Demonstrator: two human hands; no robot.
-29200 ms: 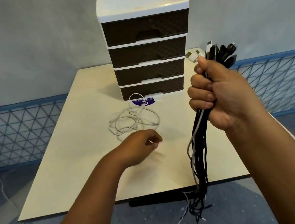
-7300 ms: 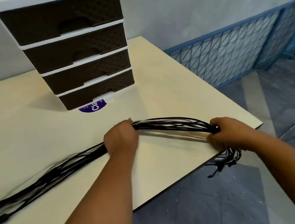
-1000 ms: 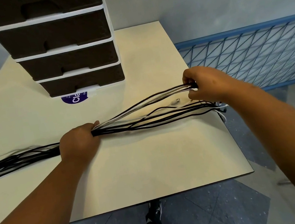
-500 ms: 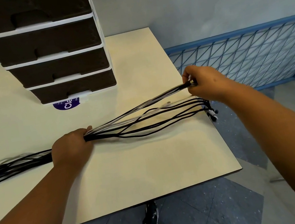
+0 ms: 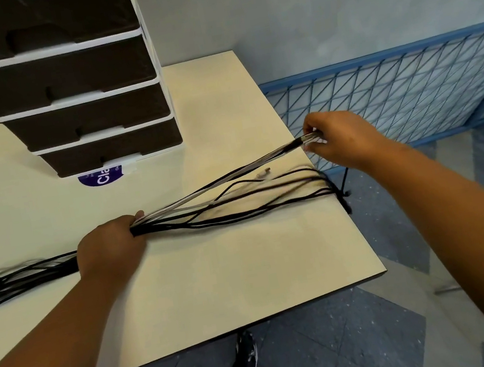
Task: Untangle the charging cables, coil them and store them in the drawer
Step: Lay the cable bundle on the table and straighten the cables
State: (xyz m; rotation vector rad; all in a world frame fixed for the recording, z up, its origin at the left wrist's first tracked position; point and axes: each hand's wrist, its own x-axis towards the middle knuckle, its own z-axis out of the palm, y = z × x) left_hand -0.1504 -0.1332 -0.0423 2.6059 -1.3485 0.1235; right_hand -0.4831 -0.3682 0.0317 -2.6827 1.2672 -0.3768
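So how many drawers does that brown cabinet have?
4 show on the drawer unit, stacked: bottom drawer, one above, the next, and a top one cut off by the frame; more may sit above.

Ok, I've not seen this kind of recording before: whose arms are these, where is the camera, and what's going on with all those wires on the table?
There is no machine here. A person wears a wide-angle camera on the head, looking forward and down, so the two bare arms are their own. The left hand grips a bundle of cables, mostly black with some white, lying across a pale table. The right hand pinches the ends of a few cables and holds them raised above the rest, which lie slack on the table with their ends hanging over its right edge. At the back stands a drawer unit with dark fronts, all closed. A purple sticker lies before it. Below, the person's shoes show on the floor.
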